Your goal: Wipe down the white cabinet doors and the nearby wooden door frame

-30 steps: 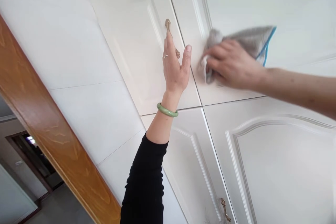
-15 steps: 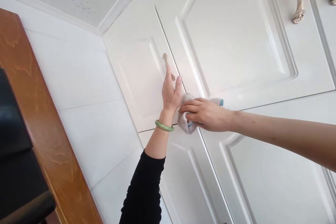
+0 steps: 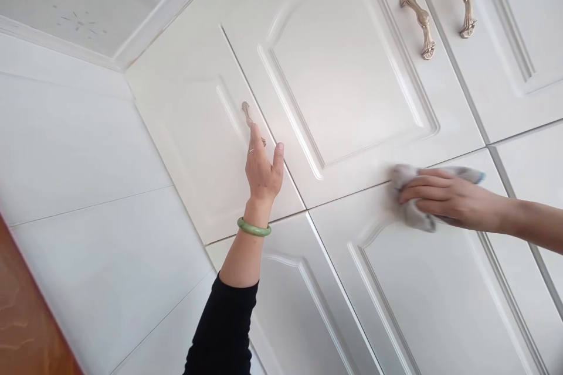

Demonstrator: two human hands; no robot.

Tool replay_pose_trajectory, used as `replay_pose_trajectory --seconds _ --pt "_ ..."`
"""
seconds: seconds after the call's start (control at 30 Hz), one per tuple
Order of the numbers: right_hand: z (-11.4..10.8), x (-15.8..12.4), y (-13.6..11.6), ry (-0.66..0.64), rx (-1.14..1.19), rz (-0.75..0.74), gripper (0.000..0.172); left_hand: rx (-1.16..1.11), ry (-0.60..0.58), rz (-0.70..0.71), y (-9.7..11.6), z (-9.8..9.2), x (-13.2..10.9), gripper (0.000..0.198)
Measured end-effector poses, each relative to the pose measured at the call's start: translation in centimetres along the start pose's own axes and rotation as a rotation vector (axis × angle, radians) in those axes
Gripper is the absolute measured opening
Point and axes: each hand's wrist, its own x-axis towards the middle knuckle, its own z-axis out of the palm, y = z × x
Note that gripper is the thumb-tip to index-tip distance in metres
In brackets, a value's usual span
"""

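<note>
On the right, my right hand grips a rag, likely soft, best held bunched; my left hand is open.

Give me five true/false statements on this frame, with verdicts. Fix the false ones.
1. The right hand holds a cloth. True.
2. The left hand grips the cloth too. False: it is open, by a door handle.
3. A green bangle is on the left wrist. True.
4. The cabinet doors are dark wood. False: they are white.
5. Only one handle shows. False: three do.
</note>
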Motion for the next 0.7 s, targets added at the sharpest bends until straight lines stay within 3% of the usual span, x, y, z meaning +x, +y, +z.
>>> replay_pose_trajectory --seconds 0.1,0.17,0.27,0.33,0.37,0.47,0.57,0.7 --pt "-3.5 -4.8 -0.2 0.008 -0.071 0.124 0.034 0.062 0.036 -0.015 -0.3 0.3 -0.1 0.106" --pt "-5.6 -4.1 -0.6 0.076 -0.031 0.256 0.035 0.064 0.042 0.006 -0.3 0.5 -0.2 0.105" --pt "-7.9 2.8 -0.2 0.387 0.014 0.636 0.032 0.09 0.04 0.023 -0.4 0.8 -0.3 0.104" --pt "-8.8 9.2 1.8 0.573 -0.035 0.943 0.027 0.109 0.033 0.021 -0.6 0.9 -0.5 0.105" --pt "-9.0 12.3 3.3 0.667 -0.025 0.986 0.032 0.116 0.028 0.022 -0.9 0.9 -0.5 0.105" --pt "-9.3 19.6 9.3 0.859 0.051 0.955 0.044 0.143 0.002 0.048 -1.7 0.8 -0.7 0.105" --pt "-9.2 23.7 14.6 0.928 0.063 0.842 0.049 0.187 -0.036 0.081 -2.2 0.6 -0.8 0.104" --pt "-9.0 27.5 16.9 0.846 -0.033 0.768 0.058 0.241 -0.085 0.095 -2.2 0.5 -1.1 0.102"
